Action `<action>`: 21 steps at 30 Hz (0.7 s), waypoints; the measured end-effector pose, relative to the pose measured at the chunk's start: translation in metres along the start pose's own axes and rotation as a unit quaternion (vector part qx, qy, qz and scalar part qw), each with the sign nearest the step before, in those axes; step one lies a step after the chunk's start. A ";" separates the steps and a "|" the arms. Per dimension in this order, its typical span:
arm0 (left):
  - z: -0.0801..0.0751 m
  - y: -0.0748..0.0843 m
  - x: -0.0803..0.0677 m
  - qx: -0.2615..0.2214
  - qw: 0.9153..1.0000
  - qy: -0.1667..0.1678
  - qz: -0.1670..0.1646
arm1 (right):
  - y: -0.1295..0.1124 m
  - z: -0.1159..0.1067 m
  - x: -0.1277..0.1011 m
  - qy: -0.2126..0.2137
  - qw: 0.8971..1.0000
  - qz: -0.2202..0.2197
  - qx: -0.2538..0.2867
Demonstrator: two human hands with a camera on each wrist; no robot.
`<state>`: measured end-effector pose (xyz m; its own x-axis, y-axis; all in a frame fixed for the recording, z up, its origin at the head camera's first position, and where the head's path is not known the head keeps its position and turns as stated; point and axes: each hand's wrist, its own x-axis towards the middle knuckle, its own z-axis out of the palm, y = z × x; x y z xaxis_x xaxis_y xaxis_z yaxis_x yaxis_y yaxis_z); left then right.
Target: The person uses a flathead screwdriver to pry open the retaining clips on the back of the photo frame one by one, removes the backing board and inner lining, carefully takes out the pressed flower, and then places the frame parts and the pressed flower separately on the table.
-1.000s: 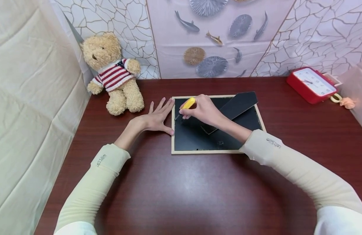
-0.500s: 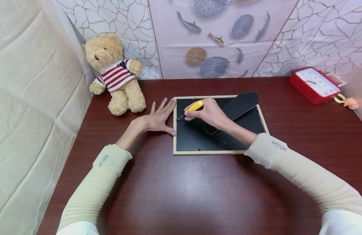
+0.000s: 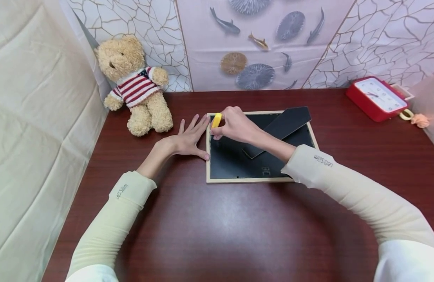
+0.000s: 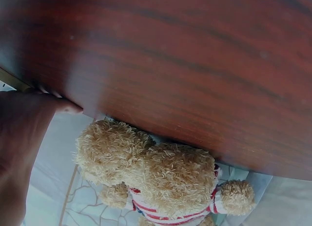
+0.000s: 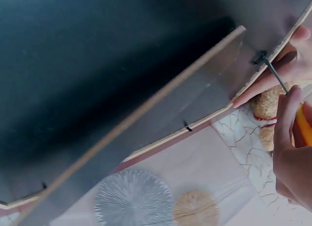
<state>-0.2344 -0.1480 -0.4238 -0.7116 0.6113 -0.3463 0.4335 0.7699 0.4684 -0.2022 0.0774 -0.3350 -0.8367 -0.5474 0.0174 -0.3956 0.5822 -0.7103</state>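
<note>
Dark red wooden table (image 3: 217,235), walls papered with a cracked pattern and fish. Picture frame (image 3: 259,180) lies face down near table centre, black backing up, its stand (image 3: 280,127) folded open toward 2 o'clock. Teddy bear (image 3: 136,84) sits at 10 o'clock from the frame; red clock (image 3: 375,98) at 2 o'clock, well apart.

Left hand (image 3: 183,143) lies flat, fingers straight and spread, palm on the table, fingertips touching the frame's left edge. Right hand (image 3: 234,125) grips a yellow-handled screwdriver (image 3: 216,119) at the frame's upper-left corner; in the right wrist view the thin shaft (image 5: 275,75) meets a small black clip (image 5: 258,58) on the rim.

Judgement: the clip is being pried. Best to keep the tip seated flat under the clip, lever gently, and keep the left hand pressing so the frame cannot slide. A slip could gouge the backing or reach the left fingertips (image 5: 265,84) just beside the clip.
</note>
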 end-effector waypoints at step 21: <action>0.047 0.040 -0.070 -0.029 0.993 0.089 0.078 | 0.100 -0.130 -0.073 0.149 0.975 0.026 -0.163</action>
<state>-0.1410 -0.1509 -0.4192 -0.7274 0.6759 -0.1185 0.5171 0.6535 0.5528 -0.2292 0.2534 -0.3158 -0.9127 -0.3405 0.2259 -0.4079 0.7915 -0.4551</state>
